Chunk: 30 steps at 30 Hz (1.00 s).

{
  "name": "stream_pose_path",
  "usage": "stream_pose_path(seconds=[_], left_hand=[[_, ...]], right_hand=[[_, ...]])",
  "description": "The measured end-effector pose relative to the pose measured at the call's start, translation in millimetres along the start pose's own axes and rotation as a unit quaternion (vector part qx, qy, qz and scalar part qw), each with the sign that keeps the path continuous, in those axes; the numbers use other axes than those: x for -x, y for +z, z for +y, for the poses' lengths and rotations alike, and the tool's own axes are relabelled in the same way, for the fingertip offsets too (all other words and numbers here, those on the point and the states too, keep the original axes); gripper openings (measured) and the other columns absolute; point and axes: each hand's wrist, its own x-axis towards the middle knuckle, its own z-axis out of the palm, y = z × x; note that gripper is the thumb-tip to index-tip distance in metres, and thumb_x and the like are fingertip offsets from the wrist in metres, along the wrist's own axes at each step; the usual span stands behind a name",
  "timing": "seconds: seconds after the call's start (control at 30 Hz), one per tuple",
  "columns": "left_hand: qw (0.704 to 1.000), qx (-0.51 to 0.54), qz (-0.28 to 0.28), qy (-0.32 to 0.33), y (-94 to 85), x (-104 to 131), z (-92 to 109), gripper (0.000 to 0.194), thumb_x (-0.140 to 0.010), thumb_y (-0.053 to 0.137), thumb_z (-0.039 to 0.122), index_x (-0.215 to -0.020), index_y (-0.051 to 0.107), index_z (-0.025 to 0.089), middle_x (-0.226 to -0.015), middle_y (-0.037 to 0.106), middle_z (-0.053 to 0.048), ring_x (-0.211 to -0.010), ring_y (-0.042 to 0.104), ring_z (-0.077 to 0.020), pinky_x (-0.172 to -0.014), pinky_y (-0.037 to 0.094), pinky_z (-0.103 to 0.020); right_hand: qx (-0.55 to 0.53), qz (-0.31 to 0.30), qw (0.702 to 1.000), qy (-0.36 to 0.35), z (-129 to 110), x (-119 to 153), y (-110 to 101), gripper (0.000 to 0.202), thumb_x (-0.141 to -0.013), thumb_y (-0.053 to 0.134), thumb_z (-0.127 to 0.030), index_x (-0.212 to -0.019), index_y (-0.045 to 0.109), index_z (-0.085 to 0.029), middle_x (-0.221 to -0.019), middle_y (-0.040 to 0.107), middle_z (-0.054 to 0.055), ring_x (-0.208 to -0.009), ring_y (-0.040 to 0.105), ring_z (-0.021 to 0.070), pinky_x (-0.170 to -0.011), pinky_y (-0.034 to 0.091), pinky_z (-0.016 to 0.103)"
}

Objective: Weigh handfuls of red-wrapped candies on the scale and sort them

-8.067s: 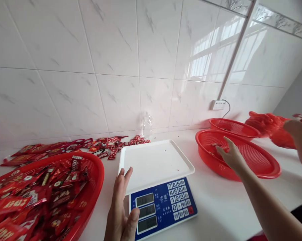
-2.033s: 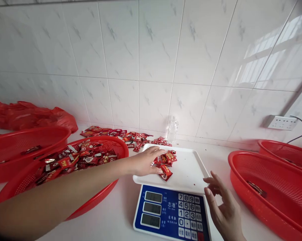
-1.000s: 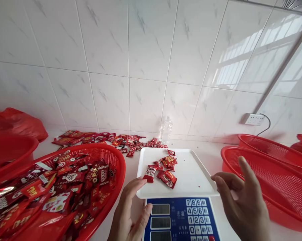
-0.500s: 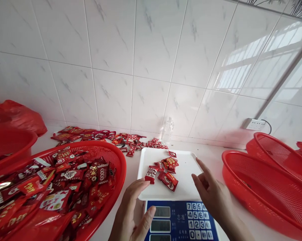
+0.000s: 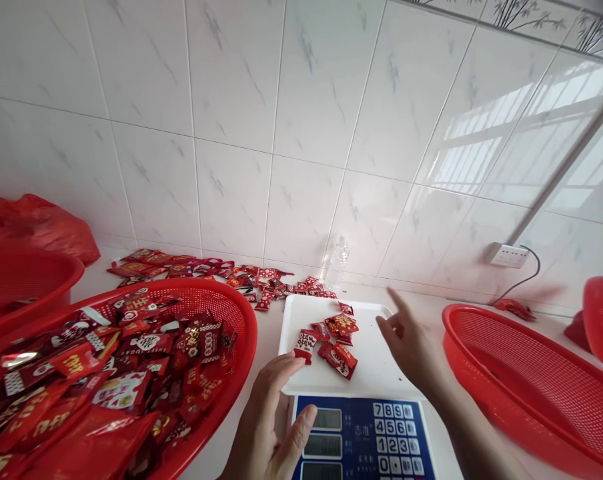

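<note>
My left hand [image 5: 276,417] is at the left side of a blue scale [image 5: 361,437], its thumb and fingers apart and nothing in it. Its fingertips are at the near left of the white tray [image 5: 376,360], close to a red and white packet [image 5: 305,345]. Several red packets [image 5: 339,360] lie loosely on the tray's left half. My right hand [image 5: 409,340] hovers over the tray's right edge, index finger stretched out, slightly blurred, with nothing seen in it.
A red basket [image 5: 249,333] full of packets fills the left. Loose packets [image 5: 181,265] and a clear bottle [image 5: 337,263] are along the wall. At right are a red basket [image 5: 451,317], another red container [image 5: 601,320] and a wall socket [image 5: 507,255] with a cable.
The rear red basket at right has moved right and up, uncovering the cable and a red item. My right hand has shifted slightly, its index finger more raised. The packets keep their layout.
</note>
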Motion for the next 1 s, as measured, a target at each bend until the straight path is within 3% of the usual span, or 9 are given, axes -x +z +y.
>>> stream_pose_path(seconds=[0.1,0.2,0.3,0.4,0.57,0.67,0.8,0.9,1.0], left_hand=[[1.000,0.007,-0.002,0.005,-0.1,0,0,0.037,-0.091,0.053,0.029,-0.128,0.050,0.028,-0.126,0.058,-0.008,-0.117,0.056,-0.0243,-0.102,0.044,-0.038],[1.000,0.016,0.007,0.007,0.0,0,0,0.036,-0.091,0.054,0.030,-0.126,0.052,0.028,-0.125,0.059,-0.008,-0.116,0.056,-0.0244,-0.096,0.049,-0.034],[1.000,0.015,0.017,0.013,-0.3,-1,-1,0.035,-0.090,0.055,0.030,-0.125,0.053,0.027,-0.125,0.059,-0.009,-0.115,0.056,-0.0247,-0.095,0.049,-0.034],[1.000,0.010,0.022,0.020,-0.4,-2,-2,0.035,-0.090,0.055,0.029,-0.125,0.053,0.027,-0.124,0.059,-0.009,-0.114,0.058,-0.0241,-0.096,0.049,-0.035],[0.999,0.003,0.028,0.018,1.3,0,-1,0.035,-0.090,0.055,0.032,-0.124,0.054,0.026,-0.123,0.060,-0.010,-0.112,0.059,-0.0247,-0.095,0.050,-0.035],[0.999,-0.001,0.027,0.020,1.5,2,0,0.034,-0.091,0.053,0.034,-0.123,0.055,0.025,-0.123,0.060,-0.010,-0.113,0.058,-0.0254,-0.098,0.049,-0.037],[1.000,-0.014,-0.002,0.020,-3.2,0,-1,0.036,-0.090,0.054,0.027,-0.127,0.051,0.026,-0.126,0.058,-0.009,-0.117,0.056,-0.0243,-0.100,0.048,-0.037],[0.998,-0.037,-0.038,0.026,-7.1,-2,-2,0.041,-0.090,0.055,0.022,-0.129,0.047,0.027,-0.128,0.057,-0.009,-0.119,0.054,-0.0232,-0.101,0.047,-0.036],[0.998,-0.032,-0.040,0.022,-6.7,-1,-3,0.040,-0.090,0.054,0.022,-0.130,0.046,0.026,-0.129,0.056,-0.009,-0.120,0.054,-0.0231,-0.101,0.046,-0.036]], right_hand=[[0.034,-0.122,0.992,-0.018,-4,-15,6,0.045,-0.092,0.039,-0.045,-0.132,0.051,-0.027,-0.082,0.068,0.002,-0.068,0.063,0.0202,-0.064,0.047,0.033],[0.011,-0.152,0.987,-0.059,-12,-29,19,0.044,-0.093,0.039,-0.046,-0.133,0.050,-0.030,-0.108,0.067,0.003,-0.098,0.062,0.0225,-0.080,0.048,0.036],[-0.012,-0.201,0.974,-0.099,-18,-36,33,0.043,-0.092,0.045,-0.043,-0.132,0.052,-0.028,-0.131,0.057,0.004,-0.123,0.049,0.0225,-0.099,0.041,0.036],[-0.023,-0.244,0.963,-0.117,-18,-33,37,0.039,-0.090,0.049,-0.043,-0.123,0.059,-0.025,-0.129,0.058,0.005,-0.122,0.050,0.0234,-0.100,0.040,0.037],[-0.029,-0.282,0.953,-0.106,-3,-29,21,0.030,-0.090,0.048,-0.046,-0.106,0.065,-0.027,-0.108,0.066,0.004,-0.097,0.061,0.0208,-0.084,0.048,0.035],[-0.026,-0.280,0.956,-0.080,7,-40,20,0.038,-0.091,0.045,-0.049,-0.120,0.058,-0.028,-0.125,0.059,0.005,-0.109,0.058,0.0224,-0.091,0.046,0.037],[-0.018,-0.277,0.959,-0.055,12,-56,41,0.054,-0.092,0.037,-0.055,-0.136,0.046,-0.026,-0.144,0.043,0.007,-0.128,0.045,0.0251,-0.105,0.036,0.040],[-0.020,-0.303,0.951,-0.060,4,-57,54,0.064,-0.093,0.033,-0.058,-0.141,0.041,-0.018,-0.148,0.037,0.013,-0.134,0.039,0.0268,-0.109,0.033,0.041],[-0.031,-0.327,0.939,-0.102,-13,-52,54,0.065,-0.093,0.029,-0.061,-0.140,0.043,-0.018,-0.146,0.041,0.012,-0.132,0.042,0.0262,-0.108,0.034,0.040]])
